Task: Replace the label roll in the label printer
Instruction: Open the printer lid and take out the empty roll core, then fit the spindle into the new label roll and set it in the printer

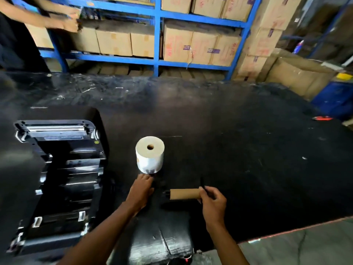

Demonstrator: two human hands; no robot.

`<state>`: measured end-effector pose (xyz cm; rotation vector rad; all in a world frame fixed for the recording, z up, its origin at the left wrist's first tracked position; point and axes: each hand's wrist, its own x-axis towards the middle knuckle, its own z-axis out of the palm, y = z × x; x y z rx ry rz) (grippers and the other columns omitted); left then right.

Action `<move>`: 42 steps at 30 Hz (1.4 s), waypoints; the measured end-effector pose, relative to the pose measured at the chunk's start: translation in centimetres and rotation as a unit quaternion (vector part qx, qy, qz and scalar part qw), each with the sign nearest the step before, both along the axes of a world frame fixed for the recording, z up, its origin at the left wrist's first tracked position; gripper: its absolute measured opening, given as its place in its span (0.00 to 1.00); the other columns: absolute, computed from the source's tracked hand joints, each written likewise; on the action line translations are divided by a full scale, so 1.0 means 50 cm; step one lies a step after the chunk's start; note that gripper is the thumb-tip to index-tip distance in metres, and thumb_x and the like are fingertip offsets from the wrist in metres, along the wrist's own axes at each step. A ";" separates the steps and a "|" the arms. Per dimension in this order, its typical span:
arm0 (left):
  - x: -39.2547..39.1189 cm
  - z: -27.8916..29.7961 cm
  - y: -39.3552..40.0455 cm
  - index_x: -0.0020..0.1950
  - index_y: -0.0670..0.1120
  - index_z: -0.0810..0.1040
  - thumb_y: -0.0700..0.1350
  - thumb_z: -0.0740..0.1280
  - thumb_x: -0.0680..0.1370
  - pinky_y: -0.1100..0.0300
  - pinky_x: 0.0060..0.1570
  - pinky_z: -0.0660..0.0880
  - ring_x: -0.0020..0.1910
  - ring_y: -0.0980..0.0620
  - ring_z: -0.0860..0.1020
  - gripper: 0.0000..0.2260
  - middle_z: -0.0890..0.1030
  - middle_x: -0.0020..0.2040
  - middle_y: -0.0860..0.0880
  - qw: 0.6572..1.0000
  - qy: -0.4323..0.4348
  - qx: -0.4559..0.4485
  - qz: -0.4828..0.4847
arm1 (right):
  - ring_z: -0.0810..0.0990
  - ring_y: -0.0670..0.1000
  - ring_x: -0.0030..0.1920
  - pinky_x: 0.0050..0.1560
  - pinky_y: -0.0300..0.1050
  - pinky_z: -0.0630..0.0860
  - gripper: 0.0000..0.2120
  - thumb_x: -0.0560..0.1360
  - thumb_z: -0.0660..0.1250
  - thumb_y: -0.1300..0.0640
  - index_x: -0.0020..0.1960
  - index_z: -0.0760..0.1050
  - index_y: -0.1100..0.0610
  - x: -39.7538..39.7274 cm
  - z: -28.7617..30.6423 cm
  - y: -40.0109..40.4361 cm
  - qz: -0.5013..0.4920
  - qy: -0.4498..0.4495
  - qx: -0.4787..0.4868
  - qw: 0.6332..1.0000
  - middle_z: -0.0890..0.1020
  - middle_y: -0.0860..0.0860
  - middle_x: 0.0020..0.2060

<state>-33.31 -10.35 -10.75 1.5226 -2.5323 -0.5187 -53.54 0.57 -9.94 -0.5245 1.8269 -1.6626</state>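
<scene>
The black label printer [59, 180] stands at the left of the black table with its lid swung open, and its roll bay shows no roll. A full white label roll [150, 154] stands on end mid-table. My left hand [140, 192] rests on the table just in front of the roll, fingertips near its base, holding nothing. My right hand [213, 202] grips the right end of an empty brown cardboard core [184, 194] on a black spindle, held level just above the table.
Blue shelving [157, 35] with cardboard boxes runs along the far side. Another person's arm [38, 18] reaches toward the shelf at top left. More boxes are stacked at right [298, 75]. A small red object [322, 118] lies near the right table edge.
</scene>
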 end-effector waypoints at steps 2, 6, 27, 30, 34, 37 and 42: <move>-0.002 -0.008 0.011 0.65 0.42 0.73 0.41 0.66 0.76 0.53 0.59 0.70 0.62 0.42 0.72 0.17 0.76 0.64 0.44 0.998 0.053 0.014 0.018 | 0.82 0.51 0.40 0.40 0.45 0.80 0.02 0.72 0.71 0.63 0.42 0.79 0.58 -0.003 -0.018 -0.003 0.020 -0.004 0.008 1.000 0.82 0.54 0.38; -0.011 0.020 0.037 0.58 0.45 0.81 0.45 0.66 0.78 0.53 0.56 0.75 0.55 0.49 0.80 0.11 0.83 0.56 0.47 0.973 0.219 0.041 0.060 | 0.82 0.48 0.38 0.37 0.41 0.80 0.02 0.72 0.71 0.62 0.41 0.80 0.58 0.001 -0.035 -0.016 0.047 -0.023 0.009 0.999 0.82 0.53 0.37; 0.073 0.023 0.037 0.55 0.55 0.83 0.58 0.73 0.69 0.52 0.50 0.71 0.51 0.45 0.76 0.17 0.79 0.49 0.45 0.997 0.041 0.041 0.060 | 0.76 0.47 0.30 0.33 0.36 0.71 0.08 0.69 0.73 0.60 0.32 0.79 0.59 0.034 -0.051 -0.044 0.158 0.210 0.090 0.961 0.81 0.52 0.28; 0.054 -0.017 0.054 0.54 0.54 0.83 0.59 0.72 0.69 0.51 0.51 0.69 0.53 0.43 0.75 0.16 0.79 0.52 0.45 0.999 0.022 0.024 0.044 | 0.78 0.56 0.37 0.39 0.48 0.73 0.07 0.69 0.73 0.59 0.35 0.79 0.60 0.057 -0.071 -0.037 0.158 0.254 0.115 0.947 0.81 0.57 0.34; 0.050 -0.040 0.052 0.58 0.56 0.81 0.59 0.71 0.70 0.54 0.49 0.65 0.55 0.45 0.73 0.18 0.79 0.54 0.47 0.999 0.012 0.028 0.030 | 0.77 0.56 0.43 0.42 0.47 0.71 0.07 0.69 0.74 0.57 0.36 0.79 0.59 0.054 -0.084 -0.019 0.156 0.295 0.138 0.932 0.79 0.56 0.39; 0.043 -0.039 0.041 0.58 0.54 0.81 0.60 0.70 0.71 0.53 0.51 0.67 0.55 0.46 0.73 0.19 0.79 0.54 0.48 0.999 0.011 0.040 0.013 | 0.78 0.54 0.44 0.43 0.47 0.74 0.07 0.70 0.73 0.53 0.37 0.79 0.54 0.043 -0.073 -0.022 0.163 0.273 0.149 0.936 0.78 0.52 0.41; 0.035 0.005 -0.004 0.52 0.43 0.83 0.48 0.72 0.74 0.58 0.50 0.74 0.50 0.46 0.82 0.11 0.84 0.47 0.44 0.927 0.289 0.139 0.193 | 0.80 0.54 0.45 0.49 0.54 0.78 0.04 0.71 0.72 0.56 0.42 0.81 0.56 0.038 -0.002 -0.080 0.138 0.256 0.082 0.953 0.80 0.53 0.43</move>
